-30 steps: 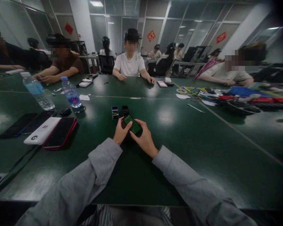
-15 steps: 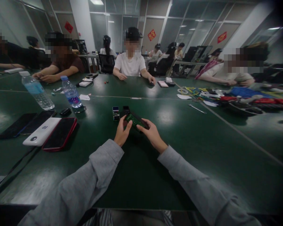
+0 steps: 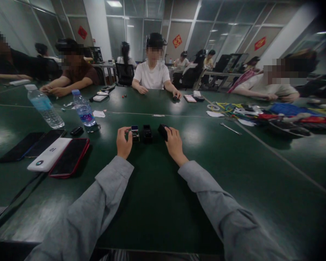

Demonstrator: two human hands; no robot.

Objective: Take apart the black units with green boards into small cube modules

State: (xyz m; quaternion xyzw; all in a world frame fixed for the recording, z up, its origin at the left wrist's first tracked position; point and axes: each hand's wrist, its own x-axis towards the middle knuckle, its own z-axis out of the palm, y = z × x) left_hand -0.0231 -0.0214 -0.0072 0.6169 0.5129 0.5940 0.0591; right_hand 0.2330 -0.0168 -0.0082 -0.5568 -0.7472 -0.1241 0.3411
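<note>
My left hand (image 3: pixel 124 142) is at the left edge of a small open-framed electronic module (image 3: pixel 135 135) with a little screen on top. Its thumb and forefinger close in at that edge; the other fingers are partly hidden. Just to the right of the module stands a small black block-shaped device (image 3: pixel 147 133). Further right, my right hand (image 3: pixel 174 142) grips a dark rectangular block (image 3: pixel 162 131), fingers over its top and right side. Only the black left end of that block shows; the hand hides the rest.
Left of me lie a red-cased phone (image 3: pixel 70 156), a white power bank (image 3: pixel 49 155) and dark phones (image 3: pixel 21 146). Two water bottles (image 3: pixel 46 108) stand behind. A wrench (image 3: pixel 230 128) and a cable heap (image 3: pixel 260 112) lie right. A person (image 3: pixel 152 72) sits opposite.
My hands have moved apart. The green circuit-board piece both held is out of sight; my right hand now holds a dark block, and my left has moved to the small module.
</note>
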